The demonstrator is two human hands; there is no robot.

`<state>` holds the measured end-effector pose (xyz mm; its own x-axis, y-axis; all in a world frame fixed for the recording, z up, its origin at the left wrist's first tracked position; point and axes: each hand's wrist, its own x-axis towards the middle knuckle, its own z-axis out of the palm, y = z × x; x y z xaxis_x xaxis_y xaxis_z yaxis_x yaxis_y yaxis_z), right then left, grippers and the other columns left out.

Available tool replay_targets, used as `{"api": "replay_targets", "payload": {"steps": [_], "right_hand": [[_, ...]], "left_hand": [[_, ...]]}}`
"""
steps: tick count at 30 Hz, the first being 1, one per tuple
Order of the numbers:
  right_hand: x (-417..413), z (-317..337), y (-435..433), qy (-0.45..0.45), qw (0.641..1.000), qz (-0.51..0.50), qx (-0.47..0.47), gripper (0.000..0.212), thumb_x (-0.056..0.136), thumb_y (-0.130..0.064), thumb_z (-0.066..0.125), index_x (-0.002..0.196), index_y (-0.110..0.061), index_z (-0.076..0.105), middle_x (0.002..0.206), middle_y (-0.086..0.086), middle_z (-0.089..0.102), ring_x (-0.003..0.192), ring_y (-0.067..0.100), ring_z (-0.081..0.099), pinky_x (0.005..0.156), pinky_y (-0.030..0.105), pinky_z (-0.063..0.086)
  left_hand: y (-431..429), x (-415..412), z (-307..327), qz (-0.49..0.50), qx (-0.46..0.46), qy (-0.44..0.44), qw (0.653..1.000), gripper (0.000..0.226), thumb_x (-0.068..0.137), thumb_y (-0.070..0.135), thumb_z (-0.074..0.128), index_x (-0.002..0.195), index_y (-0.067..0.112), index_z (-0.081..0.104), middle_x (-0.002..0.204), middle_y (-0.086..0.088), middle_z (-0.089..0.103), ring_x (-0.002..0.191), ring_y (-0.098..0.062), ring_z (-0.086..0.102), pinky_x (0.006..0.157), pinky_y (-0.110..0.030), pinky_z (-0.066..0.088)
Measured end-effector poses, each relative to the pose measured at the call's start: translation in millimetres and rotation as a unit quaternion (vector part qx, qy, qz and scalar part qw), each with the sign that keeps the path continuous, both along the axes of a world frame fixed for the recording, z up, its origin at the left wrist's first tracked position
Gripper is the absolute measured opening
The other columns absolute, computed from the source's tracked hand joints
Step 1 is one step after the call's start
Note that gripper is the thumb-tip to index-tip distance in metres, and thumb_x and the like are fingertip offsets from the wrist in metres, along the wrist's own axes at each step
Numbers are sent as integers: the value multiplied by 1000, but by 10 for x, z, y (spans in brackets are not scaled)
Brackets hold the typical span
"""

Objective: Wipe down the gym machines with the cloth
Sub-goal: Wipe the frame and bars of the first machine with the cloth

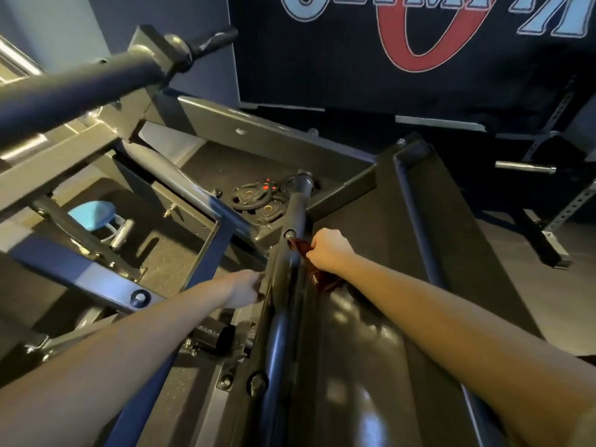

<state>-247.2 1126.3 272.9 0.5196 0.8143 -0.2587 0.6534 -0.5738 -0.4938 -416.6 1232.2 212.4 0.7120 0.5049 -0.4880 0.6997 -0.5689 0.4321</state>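
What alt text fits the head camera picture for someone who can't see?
The right hand grips a dark red cloth against the gym machine's black bar, while the left hand holds the frame beside it. Weight plates lie on the floor.

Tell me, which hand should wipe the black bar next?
Right, most likely. The right hand holds the red cloth right against the black bar. The left hand has no cloth; it grips the frame beside the bar.

place: gym | cues: steel machine frame [258,130]; weight plates [258,198]; wall banner [419,43]
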Motion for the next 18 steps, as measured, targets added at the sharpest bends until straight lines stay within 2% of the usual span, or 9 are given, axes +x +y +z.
{"api": "replay_targets", "payload": {"steps": [2,4,5,8,10,13,15,18], "right_hand": [[-1,-219,144,-13,1000,-1,-24,24,95,-23,59,112,-8,64,101,7,66,90,19,64,80,29,51],[-31,-406,228,-16,999,-3,-34,26,96,-22,57,118,-9,63,108,8,66,100,21,64,89,32,52],[-51,-483,255,-14,999,-2,-33,27,97,-22,56,121,-10,62,112,9,66,105,21,63,93,32,50],[-65,-625,311,8,1000,-11,-5,30,97,-18,55,126,-10,56,121,8,62,115,22,59,100,34,45],[15,-660,373,37,999,-29,19,34,97,-16,56,130,-11,52,126,9,60,119,23,57,102,36,44],[132,-674,483,66,996,-42,35,45,97,-15,56,140,-15,45,134,10,55,124,24,53,104,38,42],[124,-675,493,54,998,-22,27,44,96,-16,57,139,-15,46,137,10,52,125,24,52,106,37,40],[9,-698,351,48,998,40,-10,33,95,-18,60,127,-17,53,135,9,50,122,24,52,107,38,42]], "left_hand": [[43,12,-154,-38,-21,-10,999,53,89,31,64,139,25,46,138,3,48,127,-18,47,108,-40,39],[82,7,-315,-56,-23,-30,998,80,78,49,66,148,31,33,152,5,34,139,-19,36,113,-45,34],[96,10,-391,-58,-29,-38,997,86,77,51,67,151,33,26,157,4,26,143,-21,29,116,-46,29],[99,4,-537,-49,-55,-30,997,86,90,33,66,156,28,11,163,6,5,149,-19,9,122,-39,13],[123,5,-585,-48,-62,-31,996,84,94,27,62,156,25,5,163,8,-2,149,-18,4,120,-33,9],[139,-5,-612,-50,-52,-50,996,84,94,29,62,156,27,5,163,9,-2,149,-17,4,120,-34,9],[167,-25,-643,-53,-53,-55,996,86,91,34,65,156,28,9,163,10,3,149,-16,8,122,-40,12],[188,-43,-659,-66,-60,-85,992,96,72,63,63,153,34,20,161,14,14,147,-13,17,119,-47,22]]}}
